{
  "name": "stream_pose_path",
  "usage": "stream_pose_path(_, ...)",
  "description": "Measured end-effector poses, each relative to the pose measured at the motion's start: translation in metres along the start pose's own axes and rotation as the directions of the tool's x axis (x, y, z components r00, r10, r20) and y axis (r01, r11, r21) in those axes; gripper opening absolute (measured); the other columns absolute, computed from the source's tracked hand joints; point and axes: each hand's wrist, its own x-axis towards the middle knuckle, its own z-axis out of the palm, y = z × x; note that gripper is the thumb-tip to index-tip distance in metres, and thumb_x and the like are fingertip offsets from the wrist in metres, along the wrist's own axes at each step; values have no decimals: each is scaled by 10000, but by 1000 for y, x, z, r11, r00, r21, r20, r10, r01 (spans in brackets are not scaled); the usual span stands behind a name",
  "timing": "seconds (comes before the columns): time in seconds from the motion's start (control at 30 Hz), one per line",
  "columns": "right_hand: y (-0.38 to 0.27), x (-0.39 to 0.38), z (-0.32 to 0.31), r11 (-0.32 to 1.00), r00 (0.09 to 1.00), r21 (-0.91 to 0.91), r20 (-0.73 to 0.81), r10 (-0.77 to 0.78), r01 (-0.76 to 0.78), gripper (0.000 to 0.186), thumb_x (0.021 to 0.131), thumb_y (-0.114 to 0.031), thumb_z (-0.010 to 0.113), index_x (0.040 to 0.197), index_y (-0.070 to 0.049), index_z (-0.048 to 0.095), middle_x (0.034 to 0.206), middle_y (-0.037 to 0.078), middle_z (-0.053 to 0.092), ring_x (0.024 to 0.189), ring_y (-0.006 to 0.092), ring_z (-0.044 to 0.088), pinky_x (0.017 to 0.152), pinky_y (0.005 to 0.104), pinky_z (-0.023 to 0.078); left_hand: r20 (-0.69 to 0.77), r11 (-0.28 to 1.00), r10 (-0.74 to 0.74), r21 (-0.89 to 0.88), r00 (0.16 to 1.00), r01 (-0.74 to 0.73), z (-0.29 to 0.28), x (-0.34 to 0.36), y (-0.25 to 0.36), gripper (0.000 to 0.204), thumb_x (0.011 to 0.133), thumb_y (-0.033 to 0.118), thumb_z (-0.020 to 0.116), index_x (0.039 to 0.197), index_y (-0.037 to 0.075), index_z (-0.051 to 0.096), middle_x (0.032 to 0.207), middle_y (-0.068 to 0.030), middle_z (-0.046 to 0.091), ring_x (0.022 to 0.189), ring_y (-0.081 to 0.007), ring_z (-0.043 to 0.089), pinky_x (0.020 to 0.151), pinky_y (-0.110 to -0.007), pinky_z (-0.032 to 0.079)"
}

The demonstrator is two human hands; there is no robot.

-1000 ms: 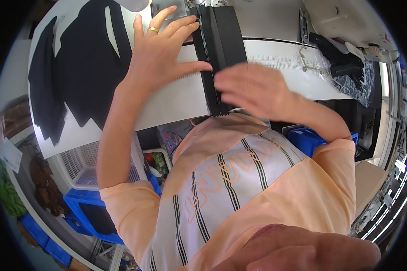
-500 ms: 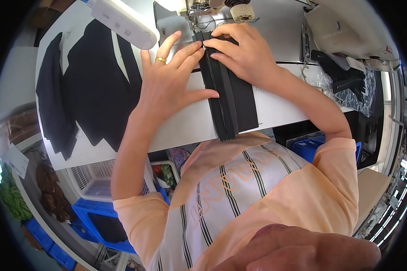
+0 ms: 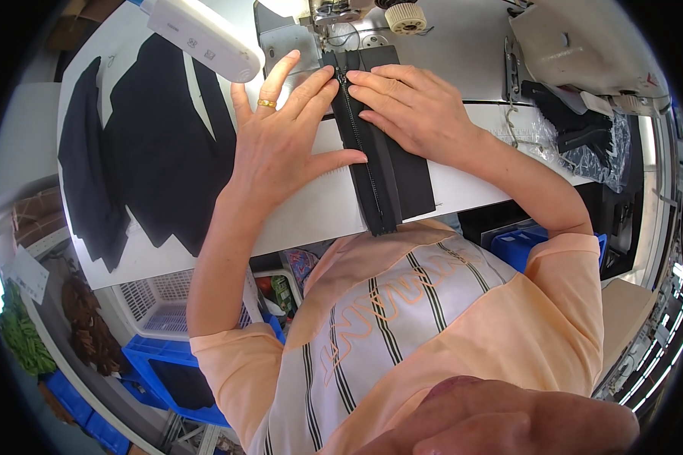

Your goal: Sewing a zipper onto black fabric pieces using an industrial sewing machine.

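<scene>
White table (image 3: 303,220), dark cloth pieces (image 3: 152,152), blue crates (image 3: 167,379) beneath

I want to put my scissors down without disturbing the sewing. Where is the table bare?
Free: the white table strip between the black cut pieces and the black zipper strip, under the left hand. Another lies past the right hand, toward the crinkled plastic bag. Crowded: around the sewing machine.

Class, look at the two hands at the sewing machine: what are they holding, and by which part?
Both hands press a black fabric strip with a zipper flat on the table. The left hand lies on its left edge, the right hand on its right side; neither grips it.
</scene>
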Motion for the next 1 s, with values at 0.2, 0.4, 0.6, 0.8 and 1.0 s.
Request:
stream_pose_path(0.2, 0, 0, 0, 1000, 1000, -13, 13, 2, -2, 292, 833, -240, 700, 1087, -100, 670, 1164, -21, 653, 1001, 159, 590, 767, 288, 505, -8, 1000, -2, -11, 1000, 2, 0, 0, 1, 762, 662, 629, 727, 1189, 86, 635, 1328, 29, 557, 1361, -251, 361, 1071, -632, 163)
stream_pose_path(0.4, -1, 0, -1, 1000, 999, -27, 34, 5, -4, 302, 835, -253, 700, 1092, -99, 666, 1178, -18, 651, 1011, 163, 584, 792, 292, 504, 5, 998, -13, -65, 1000, 14, -1, 3, -1, 735, 654, 586, 763, 1170, 79, 634, 1309, 27, 575, 1335, -271, 401, 1080, -599, 180)
stream_pose_path(0.6, -3, 3, -1, 999, 1000, 36, 18, 10, -11, 343, 811, -284, 724, 1088, -90, 668, 1181, -7, 656, 1017, 183, 593, 824, 314, 523, -110, 996, 47, -76, 993, -56, -11, -4, -6, 568, 668, 516, 788, 1033, 91, 692, 1216, 26, 635, 1280, -211, 464, 1055, -552, 235)
stream_pose_path(0.8, -2, -1, 1, 1000, 999, 12, 21, 28, -28, 330, 812, -286, 724, 1080, -101, 670, 1187, -15, 658, 1019, 186, 598, 791, 302, 536, -39, 947, -244, 204, 969, 246, -76, -77, 16, 442, 763, 374, 765, 1091, 91, 685, 1251, -6, 620, 1237, -218, 512, 1059, -584, 257)
stream_pose_path(1.0, -6, 0, -5, 998, 994, 25, 84, 62, -65, 388, 794, -226, 751, 1158, -130, 660, 1250, -17, 638, 1079, 202, 602, 832, 304, 539, 93, 916, -343, 252, 935, 311, -70, -103, -13, 336, 850, 155, 687, 1169, 55, 655, 1254, -64, 621, 1100, -257, 614, 1077, -519, 339)
